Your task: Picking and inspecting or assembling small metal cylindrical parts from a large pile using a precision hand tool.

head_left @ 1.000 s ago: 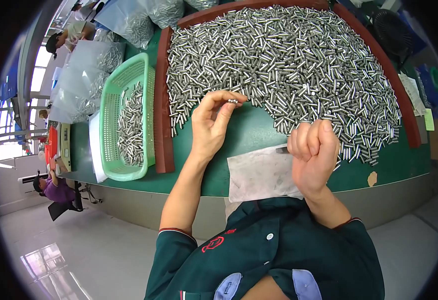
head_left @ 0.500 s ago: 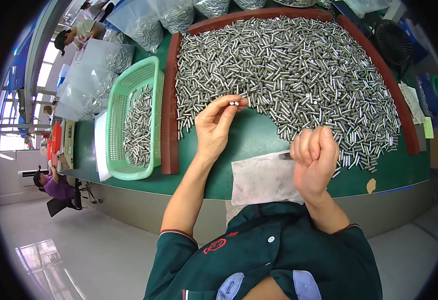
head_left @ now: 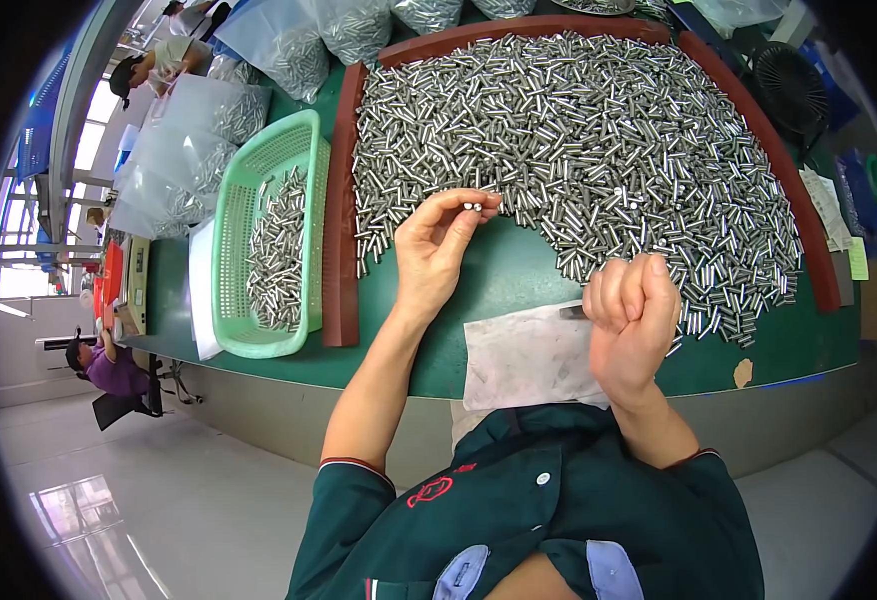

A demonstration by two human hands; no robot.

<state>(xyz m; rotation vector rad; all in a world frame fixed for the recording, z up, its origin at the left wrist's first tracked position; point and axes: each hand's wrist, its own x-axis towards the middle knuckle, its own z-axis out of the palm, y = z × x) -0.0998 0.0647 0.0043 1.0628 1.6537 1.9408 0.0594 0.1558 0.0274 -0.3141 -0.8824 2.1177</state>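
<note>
My left hand (head_left: pixel 431 250) pinches small metal pins (head_left: pixel 473 207) between thumb and fingers, their shiny round ends showing. It hovers at the near edge of a wide heap of loose metal pins (head_left: pixel 579 130). Closed in a fist, my right hand (head_left: pixel 633 325) is held above the right part of a stained white cloth (head_left: pixel 524 360). A short dark, flat tip (head_left: pixel 573 313) sticks out from its left side; the rest is hidden in the fist, so its kind cannot be told.
Red-brown bars (head_left: pixel 342 220) border the heap on the green table (head_left: pixel 439 350). Left of them stands a green basket (head_left: pixel 224 250) partly filled with pins. Clear bags (head_left: pixel 289 60) of pins stand behind; a black fan (head_left: pixel 789 85) is at far right. Other people (head_left: pixel 119 370) work at left.
Almost nothing differs. My left hand has shifted very slightly to the right with the pins; my right hand stays closed in about the same place.
</note>
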